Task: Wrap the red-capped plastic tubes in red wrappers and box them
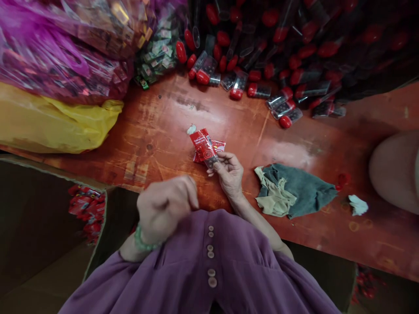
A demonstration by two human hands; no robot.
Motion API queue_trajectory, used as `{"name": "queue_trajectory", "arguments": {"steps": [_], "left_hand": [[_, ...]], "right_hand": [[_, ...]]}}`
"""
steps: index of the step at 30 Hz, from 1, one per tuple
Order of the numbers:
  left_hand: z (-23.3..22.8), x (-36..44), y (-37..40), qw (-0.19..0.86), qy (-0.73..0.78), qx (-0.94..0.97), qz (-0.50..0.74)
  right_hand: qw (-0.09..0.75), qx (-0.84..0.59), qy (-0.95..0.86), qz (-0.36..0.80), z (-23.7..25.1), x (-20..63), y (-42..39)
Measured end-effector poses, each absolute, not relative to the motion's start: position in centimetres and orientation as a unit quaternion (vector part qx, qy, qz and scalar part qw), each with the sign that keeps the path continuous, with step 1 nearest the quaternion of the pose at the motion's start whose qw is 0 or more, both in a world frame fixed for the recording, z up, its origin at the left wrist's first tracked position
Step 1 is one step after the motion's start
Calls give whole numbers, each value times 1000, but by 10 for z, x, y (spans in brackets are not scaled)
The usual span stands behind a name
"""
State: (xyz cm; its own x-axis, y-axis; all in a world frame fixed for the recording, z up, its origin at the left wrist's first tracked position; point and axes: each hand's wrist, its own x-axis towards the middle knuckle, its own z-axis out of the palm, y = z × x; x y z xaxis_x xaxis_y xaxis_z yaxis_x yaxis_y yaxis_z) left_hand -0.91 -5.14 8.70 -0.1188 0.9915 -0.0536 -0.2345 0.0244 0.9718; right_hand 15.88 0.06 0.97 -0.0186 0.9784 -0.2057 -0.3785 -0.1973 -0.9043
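Note:
My right hand [230,172] pinches the lower end of a red printed packet [203,146] between thumb and fingers. Small dark balls show through the clear lower part of this packet. Under it, another red packet [218,145] lies on the table, partly covered. My left hand [168,205], with a green bead bracelet at the wrist, is raised near the table's front edge, apart from the packet. Its fingers are curled in and blurred by motion; whatever they may hold is hidden. A whitish scrap [191,129] lies just beyond the packet's upper end.
Clear tubes with red caps [238,85] are heaped at the back. Bags of small packets [98,78] and a yellow bag [59,122] fill the left. Grey cloth [304,189] and a rounded container [397,170] stand right. A carton [101,226] holds red packets below left.

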Motion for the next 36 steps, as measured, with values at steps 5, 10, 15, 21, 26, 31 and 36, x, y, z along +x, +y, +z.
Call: {"name": "queue_trajectory", "arguments": {"steps": [5, 10, 15, 21, 26, 31, 36], "left_hand": [[49, 1, -9, 557, 513, 332, 562], [38, 16, 5, 698, 413, 254, 527], [30, 27, 0, 665, 440, 252, 548], [17, 35, -7, 582, 506, 312, 555], [17, 36, -12, 599, 514, 290, 542], [17, 25, -11, 650, 465, 261, 542], [27, 24, -7, 663, 422, 225, 576]], "right_hand": [[519, -454, -347, 636, 16, 158, 0], [496, -452, -364, 646, 19, 154, -3], [516, -468, -349, 627, 21, 147, -4], [541, -462, -327, 622, 19, 143, -6], [556, -465, -336, 602, 22, 138, -5], [540, -448, -356, 617, 21, 137, -5], [507, -440, -368, 643, 15, 140, -5]]}}
